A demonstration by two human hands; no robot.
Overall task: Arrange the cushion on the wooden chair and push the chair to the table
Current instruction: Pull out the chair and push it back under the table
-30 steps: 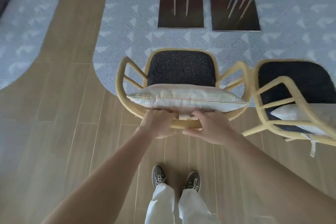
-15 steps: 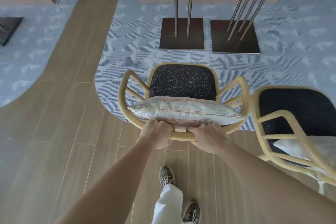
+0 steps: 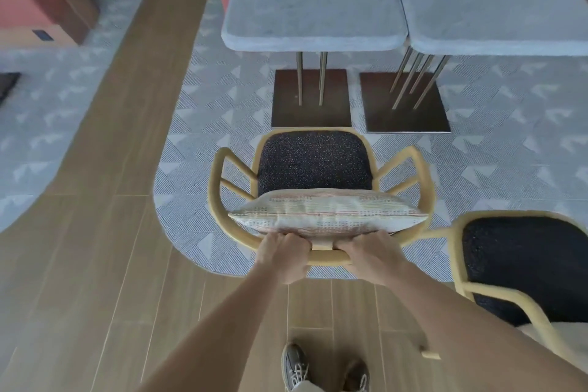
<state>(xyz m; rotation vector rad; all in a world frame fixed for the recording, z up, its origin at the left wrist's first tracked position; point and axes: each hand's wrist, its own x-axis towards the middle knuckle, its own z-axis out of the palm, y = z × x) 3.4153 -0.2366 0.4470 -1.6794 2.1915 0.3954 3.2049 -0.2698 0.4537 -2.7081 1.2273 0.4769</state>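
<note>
The pale woven cushion [image 3: 327, 215] sits propped along the backrest of the wooden chair [image 3: 216, 175], over the near part of its dark speckled seat. Both hands are wrapped round the top back rail, left hand [image 3: 283, 259] and right hand [image 3: 372, 256] either side of the centre slat, knuckles right under the cushion. The chair stands on grey triangle-patterned carpet [image 3: 203, 124], its far edge close to the dark square base plate [image 3: 311, 114] of a grey stone-look table [image 3: 315, 0]. A second table [image 3: 496, 0] butts up on the right, and a matching chair [image 3: 525, 264] sits near right. Wood-plank flooring [image 3: 95, 264] runs near and left.
</note>
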